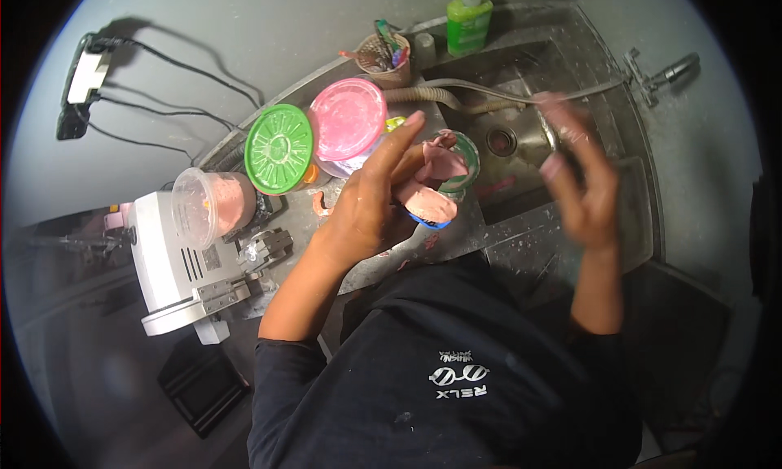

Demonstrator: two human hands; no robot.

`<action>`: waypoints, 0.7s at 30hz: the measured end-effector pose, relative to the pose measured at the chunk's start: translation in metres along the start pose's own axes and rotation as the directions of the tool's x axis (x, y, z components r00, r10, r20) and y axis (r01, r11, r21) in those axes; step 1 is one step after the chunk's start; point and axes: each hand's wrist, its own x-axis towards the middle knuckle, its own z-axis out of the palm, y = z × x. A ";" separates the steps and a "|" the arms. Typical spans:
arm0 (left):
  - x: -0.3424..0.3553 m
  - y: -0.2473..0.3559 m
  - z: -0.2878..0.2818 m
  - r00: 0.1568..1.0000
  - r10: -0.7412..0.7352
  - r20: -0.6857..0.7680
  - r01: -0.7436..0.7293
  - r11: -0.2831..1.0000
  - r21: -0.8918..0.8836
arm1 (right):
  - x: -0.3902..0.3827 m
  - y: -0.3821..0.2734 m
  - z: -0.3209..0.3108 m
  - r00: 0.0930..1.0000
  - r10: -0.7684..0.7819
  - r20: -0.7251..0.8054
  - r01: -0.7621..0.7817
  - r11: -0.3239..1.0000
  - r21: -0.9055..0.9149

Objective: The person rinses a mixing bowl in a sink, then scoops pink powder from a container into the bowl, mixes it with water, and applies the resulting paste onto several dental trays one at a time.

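My left hand point(364, 204) is closed around a small blue-edged piece heaped with smooth pink paste point(429, 202); its own shape is mostly covered, so I cannot name its kind. Just beyond, a clear greenish cup point(469, 161) stands with more pink paste point(444, 164) at its mouth. I cannot tell whether that paste joins the lump in my hand. To the right, over the sink's edge, my right hand point(588, 196) is raised and smeared by motion. Its fingers are spread, holding nothing, and the fingertips look pinkish.
Behind my left hand stand a green-lidded tub point(279, 149) and a pink-lidded tub point(350, 118). A clear tub of pink material point(224, 204) rests on a white machine point(167, 253). A metal sink point(562, 70), tap point(652, 76), green soap bottle point(468, 25) and tool cup point(385, 71) lie beyond.
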 end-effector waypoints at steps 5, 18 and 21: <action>-0.002 0.004 0.006 0.999 0.031 0.045 -0.033 0.998 0.044 | 0.015 -0.082 0.041 0.948 -0.287 0.138 0.284 0.958 0.038; -0.016 0.014 0.012 0.982 -0.185 -0.022 0.179 0.970 -0.166 | -0.011 -0.080 0.090 0.947 -0.319 -0.037 0.319 0.948 -0.005; -0.017 0.015 0.014 0.974 -0.193 -0.120 0.181 0.977 -0.110 | -0.014 -0.084 0.094 0.943 -0.331 0.012 0.331 0.943 -0.019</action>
